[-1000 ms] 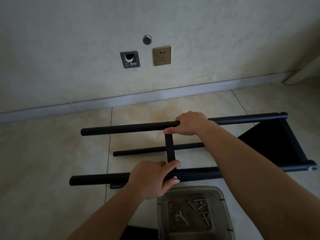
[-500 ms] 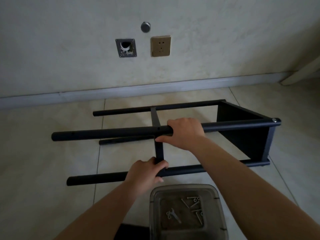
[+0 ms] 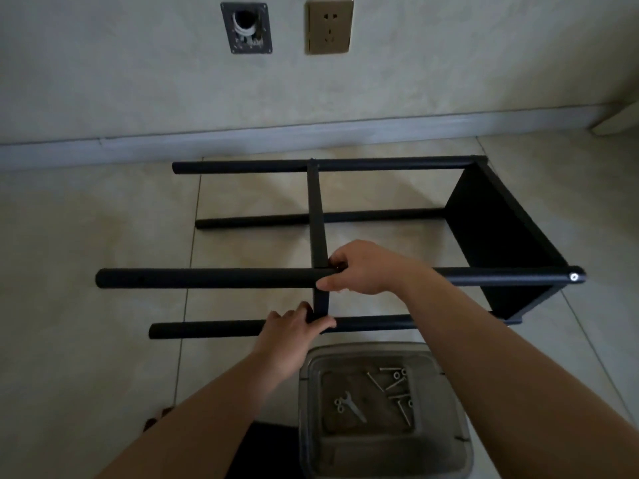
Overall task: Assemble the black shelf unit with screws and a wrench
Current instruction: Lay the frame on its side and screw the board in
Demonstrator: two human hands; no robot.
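The black shelf unit (image 3: pixel 207 279) lies on its side on the tiled floor, its four round legs running left to right and a black end panel (image 3: pixel 498 236) at the right. A thin black crossbar (image 3: pixel 317 216) spans the legs. My right hand (image 3: pixel 363 267) grips the upper near leg where the crossbar meets it. My left hand (image 3: pixel 294 328) grips the lowest leg at the crossbar's near end. A clear plastic box (image 3: pixel 446 444) in front of me holds several screws (image 3: pixel 390 382) and a small wrench (image 3: pixel 352 407).
The wall and grey baseboard (image 3: pixel 311 136) run just behind the unit, with a brass socket (image 3: pixel 329 25) and a metal wall plate (image 3: pixel 246 27) above. A dark flat piece (image 3: pixel 262 447) lies at the bottom beside the box.
The shelf unit has rolled toward the wall, so another pair of legs now shows on top. Both hands stayed on the legs at the crossbar.
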